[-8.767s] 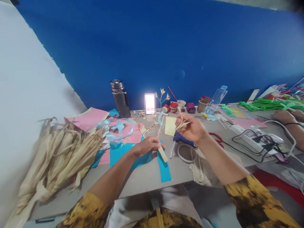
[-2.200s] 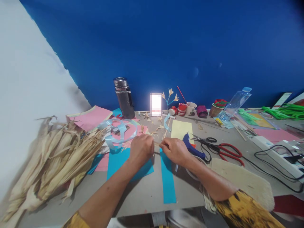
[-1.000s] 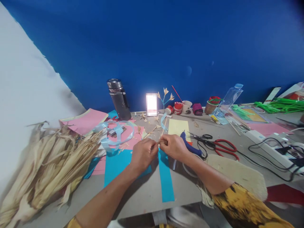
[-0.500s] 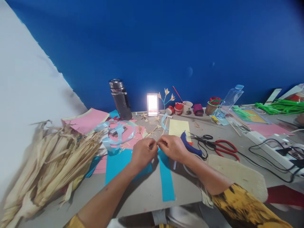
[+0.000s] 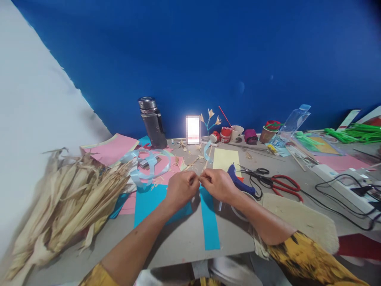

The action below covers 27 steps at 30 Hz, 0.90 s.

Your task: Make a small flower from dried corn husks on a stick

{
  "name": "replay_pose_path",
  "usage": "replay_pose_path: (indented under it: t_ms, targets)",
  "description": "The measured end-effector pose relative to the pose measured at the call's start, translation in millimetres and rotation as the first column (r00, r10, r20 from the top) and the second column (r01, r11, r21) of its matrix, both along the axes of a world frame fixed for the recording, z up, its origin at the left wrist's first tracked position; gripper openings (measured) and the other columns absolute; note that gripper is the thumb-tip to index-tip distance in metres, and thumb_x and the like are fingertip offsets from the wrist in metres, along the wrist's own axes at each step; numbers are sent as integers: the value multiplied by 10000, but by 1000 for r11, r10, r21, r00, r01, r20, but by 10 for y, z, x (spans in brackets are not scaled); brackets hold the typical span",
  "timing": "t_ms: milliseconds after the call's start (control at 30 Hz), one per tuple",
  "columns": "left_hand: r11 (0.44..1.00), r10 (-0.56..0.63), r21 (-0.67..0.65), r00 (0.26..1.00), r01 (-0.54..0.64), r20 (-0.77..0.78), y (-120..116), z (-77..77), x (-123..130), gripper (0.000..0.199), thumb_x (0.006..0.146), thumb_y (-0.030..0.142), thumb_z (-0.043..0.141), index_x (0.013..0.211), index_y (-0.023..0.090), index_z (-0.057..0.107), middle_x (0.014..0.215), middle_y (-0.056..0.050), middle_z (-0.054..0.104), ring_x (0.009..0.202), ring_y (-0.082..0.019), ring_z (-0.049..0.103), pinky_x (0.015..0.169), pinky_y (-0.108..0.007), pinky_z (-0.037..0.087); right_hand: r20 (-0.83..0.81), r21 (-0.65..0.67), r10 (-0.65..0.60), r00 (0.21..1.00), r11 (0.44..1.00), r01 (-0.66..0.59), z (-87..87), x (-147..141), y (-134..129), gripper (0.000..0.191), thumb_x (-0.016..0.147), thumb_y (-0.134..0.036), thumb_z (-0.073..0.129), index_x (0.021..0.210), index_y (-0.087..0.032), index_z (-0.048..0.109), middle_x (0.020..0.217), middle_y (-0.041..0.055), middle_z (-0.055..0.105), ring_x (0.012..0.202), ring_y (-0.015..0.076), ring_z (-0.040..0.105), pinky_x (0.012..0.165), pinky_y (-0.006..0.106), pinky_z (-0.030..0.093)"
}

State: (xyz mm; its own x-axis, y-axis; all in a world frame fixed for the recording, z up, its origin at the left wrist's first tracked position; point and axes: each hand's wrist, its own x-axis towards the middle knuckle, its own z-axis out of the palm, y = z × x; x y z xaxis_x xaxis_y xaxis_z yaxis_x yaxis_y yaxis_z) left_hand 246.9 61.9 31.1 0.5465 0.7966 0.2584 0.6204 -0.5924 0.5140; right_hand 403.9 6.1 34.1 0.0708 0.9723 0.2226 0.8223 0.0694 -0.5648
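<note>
Left hand (image 5: 182,190), right hand (image 5: 219,185) now closer together, near blue strip (image 5: 210,222); grasp hidden, can't tell; likely finer work.

The left forearm (image 5: 141,233) and the right forearm (image 5: 259,218) slanted inward from both sides. The left hand (image 5: 182,190) and the right hand (image 5: 219,185) were almost meeting, knuckles upward, with fingers curled (the fingertips were partly hidden).

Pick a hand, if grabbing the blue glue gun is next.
Likely the right hand: it's beside the blue glue gun, while the left hand is farther away. Both look pinched closed.
</note>
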Motion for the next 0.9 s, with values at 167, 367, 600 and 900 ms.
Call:
replay_pose_path:
  t_ms: [167,367,600,900]
  targets:
    - [994,106,28,993,-105,-44,-3,-31,37,199,772,202,505,609,182,619,663,-49,647,677,-187,576,596,-295,321,57,15,-56,997,998,55,-45,-43,0,156,832,-237,569,701,-205,648,679,11,667,631,146,546,568,261,248]
    - [820,185,-545,822,174,539,138,2,-42,314,734,325,623,1004,177,682,813,-39,684,694,-175,622,645,-287,479,-321,63,-49,946,995,73,-60,32,73,235,864,-306,550,676,-186,625,586,-15,573,566,123,489,537,232,309]
    - [659,381,-675,625,334,681,125,-40,27,93,616,225,657,637,136,645,619,-15,607,599,-127,556,610,-265,481,-462,110,189,867,982,-156,4,16,17,171,856,-277,569,843,-167,700,721,15,672,632,132,560,588,234,420]
    - [503,273,-734,722,456,635,151,-37,-11,116,601,204,668,568,134,582,495,25,490,491,-116,514,546,-265,445,-249,335,410,877,887,-319,-26,113,49,239,801,-80,559,940,-212,701,1028,68,610,731,124,573,618,239,460]
